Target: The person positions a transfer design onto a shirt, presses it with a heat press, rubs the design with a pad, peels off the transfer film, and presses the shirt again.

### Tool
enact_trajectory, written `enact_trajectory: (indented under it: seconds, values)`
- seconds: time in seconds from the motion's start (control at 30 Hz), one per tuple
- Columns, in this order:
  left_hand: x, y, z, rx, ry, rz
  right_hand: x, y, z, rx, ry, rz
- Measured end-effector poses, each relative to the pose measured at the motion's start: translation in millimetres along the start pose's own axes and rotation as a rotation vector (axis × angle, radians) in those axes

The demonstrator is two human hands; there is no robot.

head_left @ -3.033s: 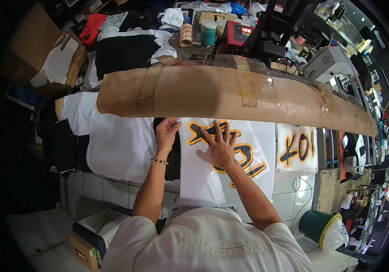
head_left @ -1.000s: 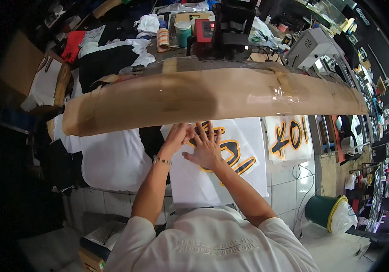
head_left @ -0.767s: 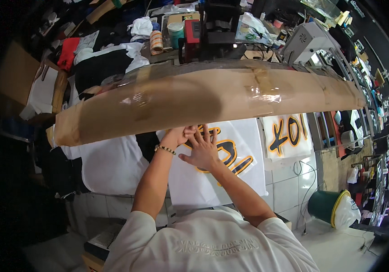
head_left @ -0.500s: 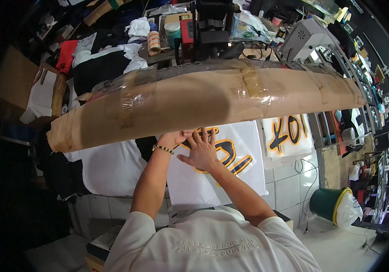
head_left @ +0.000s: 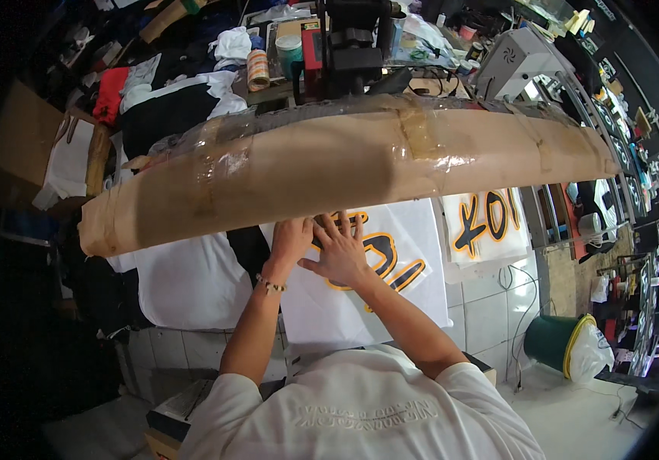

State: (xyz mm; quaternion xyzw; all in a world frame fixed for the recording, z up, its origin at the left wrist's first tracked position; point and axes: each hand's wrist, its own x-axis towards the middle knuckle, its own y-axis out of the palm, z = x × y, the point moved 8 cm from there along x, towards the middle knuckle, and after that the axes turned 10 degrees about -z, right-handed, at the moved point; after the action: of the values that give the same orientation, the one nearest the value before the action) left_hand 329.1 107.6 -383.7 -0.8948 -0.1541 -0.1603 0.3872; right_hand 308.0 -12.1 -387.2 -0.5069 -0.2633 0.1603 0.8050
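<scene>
A long board covered in brown paper [head_left: 329,165] with shiny tape spans the view above a white fabric piece [head_left: 322,307]. On the fabric lies a clear sheet bearing large black-and-orange lettering [head_left: 402,272]. My right hand [head_left: 341,253] rests open on this sheet, fingers spread, tips near the board's lower edge. Beside it, my left hand [head_left: 293,239], with a beaded bracelet at the wrist, has its fingers drawn together right at that edge; whatever they hold is hidden.
More lettered sheets [head_left: 483,230] lie to the right; white and black garments [head_left: 184,284] lie left. Behind are a dark machine [head_left: 352,61], cups, a grey boxy device [head_left: 510,65] and a cardboard box [head_left: 26,153]. A green bucket [head_left: 548,345] and loose cable are at lower right.
Since three seconds ago the board's left end has come lower and further left. My hands have moved closer together; my left hand has shifted slightly left in the last half second.
</scene>
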Motion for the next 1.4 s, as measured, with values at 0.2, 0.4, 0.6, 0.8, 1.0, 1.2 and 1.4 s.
enact_trajectory:
  seconds: [0.2,0.4,0.6,0.8,1.0,1.2,1.4]
  values:
    - [-29,-13,-31,0.200,0.108,-0.042,1,-13,-8,0.125,-0.033,-0.130]
    - [-34,-13,-49,0.299,0.153,-0.078,-18,-45,-42,0.134,-0.056,-0.192]
    - [-32,-10,-58,0.346,0.190,-0.090,-24,-44,-58,0.087,-0.115,-0.156]
    - [-33,-8,-59,0.408,0.208,-0.095,-18,-54,-78,0.151,-0.158,-0.138]
    - [-37,-4,-57,0.442,0.214,-0.067,-28,-57,-85,0.044,-0.163,-0.147]
    - [-42,-4,-67,0.449,0.212,-0.096,-30,-58,-85,0.031,-0.166,-0.156]
    - [-43,0,-59,0.469,0.203,-0.062,-28,-58,-83,0.038,-0.176,-0.154]
